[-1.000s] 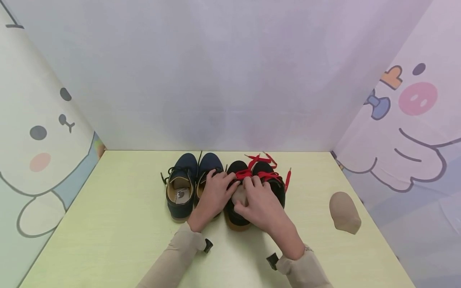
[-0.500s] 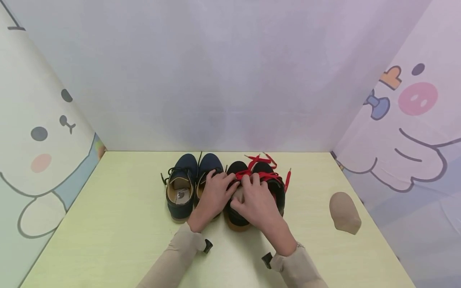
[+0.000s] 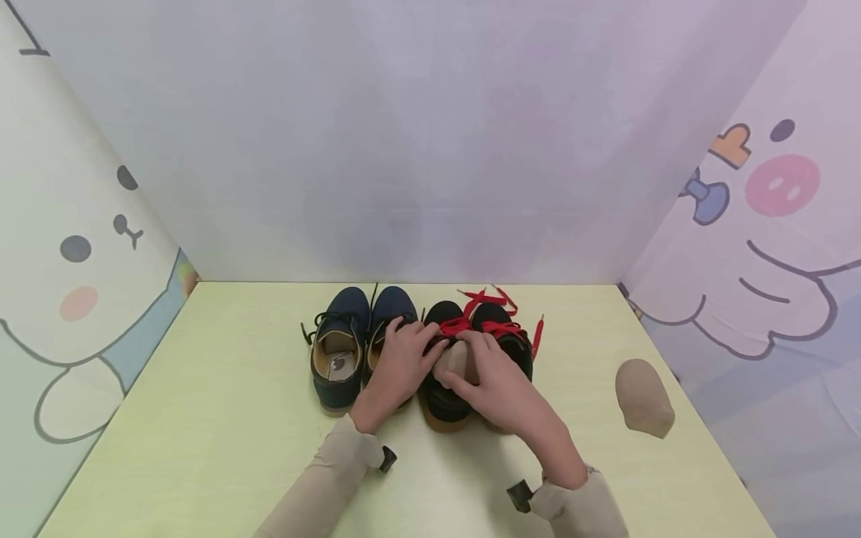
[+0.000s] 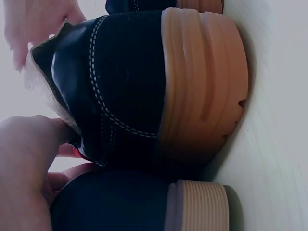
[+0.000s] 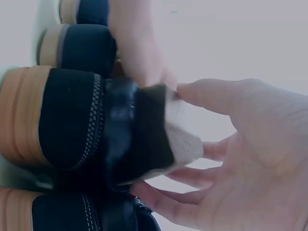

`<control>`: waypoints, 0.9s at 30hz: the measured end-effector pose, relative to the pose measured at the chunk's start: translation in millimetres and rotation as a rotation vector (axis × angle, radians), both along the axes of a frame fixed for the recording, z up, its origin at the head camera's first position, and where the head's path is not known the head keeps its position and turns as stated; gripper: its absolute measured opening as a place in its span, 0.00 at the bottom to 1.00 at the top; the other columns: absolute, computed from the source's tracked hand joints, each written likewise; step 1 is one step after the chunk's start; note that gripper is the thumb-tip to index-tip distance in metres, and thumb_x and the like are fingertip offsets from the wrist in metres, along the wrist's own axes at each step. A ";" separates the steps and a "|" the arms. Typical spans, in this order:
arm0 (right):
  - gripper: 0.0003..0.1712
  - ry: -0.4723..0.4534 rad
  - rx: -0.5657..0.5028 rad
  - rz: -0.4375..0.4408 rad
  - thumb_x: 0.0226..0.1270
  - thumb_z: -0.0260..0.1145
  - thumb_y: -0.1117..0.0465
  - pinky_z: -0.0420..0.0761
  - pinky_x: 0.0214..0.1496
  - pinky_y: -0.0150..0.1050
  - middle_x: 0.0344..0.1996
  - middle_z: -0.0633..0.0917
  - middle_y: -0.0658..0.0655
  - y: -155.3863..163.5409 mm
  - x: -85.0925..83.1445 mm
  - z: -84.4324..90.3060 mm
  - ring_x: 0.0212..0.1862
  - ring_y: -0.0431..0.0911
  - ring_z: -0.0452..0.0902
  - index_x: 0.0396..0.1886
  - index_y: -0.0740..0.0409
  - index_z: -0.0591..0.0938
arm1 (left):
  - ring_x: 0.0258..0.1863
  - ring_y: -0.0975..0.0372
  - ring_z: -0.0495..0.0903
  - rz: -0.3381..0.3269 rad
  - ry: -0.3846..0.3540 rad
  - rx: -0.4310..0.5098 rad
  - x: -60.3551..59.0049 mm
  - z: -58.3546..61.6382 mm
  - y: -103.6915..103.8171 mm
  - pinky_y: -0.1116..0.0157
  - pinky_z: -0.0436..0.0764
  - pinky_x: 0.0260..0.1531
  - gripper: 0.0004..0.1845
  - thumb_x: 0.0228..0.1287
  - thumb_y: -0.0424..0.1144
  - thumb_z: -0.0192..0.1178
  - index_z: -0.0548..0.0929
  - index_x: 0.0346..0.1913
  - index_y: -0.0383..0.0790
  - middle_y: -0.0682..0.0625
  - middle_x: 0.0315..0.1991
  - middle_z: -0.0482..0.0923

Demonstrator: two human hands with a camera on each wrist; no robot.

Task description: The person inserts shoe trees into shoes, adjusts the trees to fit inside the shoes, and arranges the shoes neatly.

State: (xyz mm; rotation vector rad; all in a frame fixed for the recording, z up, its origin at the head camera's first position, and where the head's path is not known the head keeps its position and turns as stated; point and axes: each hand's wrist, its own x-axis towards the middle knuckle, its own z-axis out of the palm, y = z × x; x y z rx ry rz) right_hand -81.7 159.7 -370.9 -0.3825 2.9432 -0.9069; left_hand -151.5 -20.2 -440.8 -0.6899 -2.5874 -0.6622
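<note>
Pale green table [image 3: 202, 418], pastel cartoon walls on three sides. No brand, label or legible writing on any shoe; a grey mark on the insole of the far-left navy shoe [image 3: 336, 351] is too small to read.

Two pairs stand side by side, toes away from the person: navy lace-up shoes with dark laces at left, black suede shoes with red laces and tan ribbed soles at right.

Left black shoe [image 3: 440, 373]: a beige fabric shoe insert [image 3: 457, 360] sits in its opening. Right hand [image 3: 501, 381] has fingers curled about the insert, thumb on its near side, gripping it. Left hand [image 3: 397, 362] lies over the inner navy shoe [image 3: 390, 314], fingers curled onto the black shoe's collar and tongue, holding it.

Wrist views are close and blurred: heel and ribbed sole of the black shoe [image 4: 159, 96] fill the left wrist view; right wrist view shows fingers [image 5: 226, 96] around the pale insert [image 5: 183, 134].

Right black shoe [image 3: 507, 336] is mostly hidden under the right hand. A second beige insert [image 3: 642, 407] lies well apart at right.
</note>
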 end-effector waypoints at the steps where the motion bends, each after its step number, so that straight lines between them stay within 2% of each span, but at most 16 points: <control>1: 0.40 -0.004 -0.015 0.007 0.70 0.72 0.48 0.81 0.66 0.55 0.70 0.75 0.58 1.8 1.0 0.0 0.67 0.54 0.78 0.76 0.55 0.68 | 0.38 0.57 0.85 0.000 0.001 0.001 0.0 0.3 0.1 0.38 0.71 0.69 0.09 0.76 0.49 0.62 0.84 0.44 0.48 0.51 0.33 0.83; 7: 0.40 0.030 -0.052 0.001 0.69 0.74 0.55 0.79 0.69 0.56 0.69 0.75 0.59 5.4 5.3 -7.2 0.68 0.55 0.75 0.76 0.58 0.67 | 0.38 0.58 0.84 0.002 0.001 -0.005 -0.6 -0.1 0.3 0.38 0.71 0.69 0.09 0.76 0.49 0.62 0.84 0.44 0.48 0.52 0.32 0.83; 16: 0.39 0.098 -0.043 -0.023 0.66 0.76 0.53 0.79 0.69 0.55 0.68 0.77 0.57 3.8 8.9 -14.7 0.68 0.55 0.74 0.73 0.53 0.71 | 0.39 0.58 0.85 -0.001 0.008 -0.006 -1.5 -0.8 0.8 0.38 0.71 0.69 0.09 0.76 0.49 0.62 0.84 0.44 0.49 0.52 0.35 0.85; 22: 0.39 0.160 -0.011 -0.032 0.64 0.77 0.53 0.81 0.67 0.56 0.66 0.78 0.59 0.2 8.2 -19.4 0.66 0.56 0.77 0.72 0.55 0.72 | 0.40 0.58 0.86 0.000 0.003 -0.008 -1.1 -0.4 0.8 0.38 0.71 0.69 0.09 0.76 0.49 0.62 0.84 0.44 0.49 0.52 0.35 0.86; 27: 0.39 0.167 0.001 -0.045 0.65 0.77 0.53 0.81 0.66 0.56 0.67 0.78 0.60 -3.3 7.2 -22.3 0.65 0.58 0.78 0.72 0.55 0.72 | 0.39 0.57 0.85 0.000 0.000 -0.006 0.5 1.6 0.6 0.38 0.71 0.69 0.08 0.75 0.48 0.63 0.85 0.44 0.49 0.52 0.35 0.85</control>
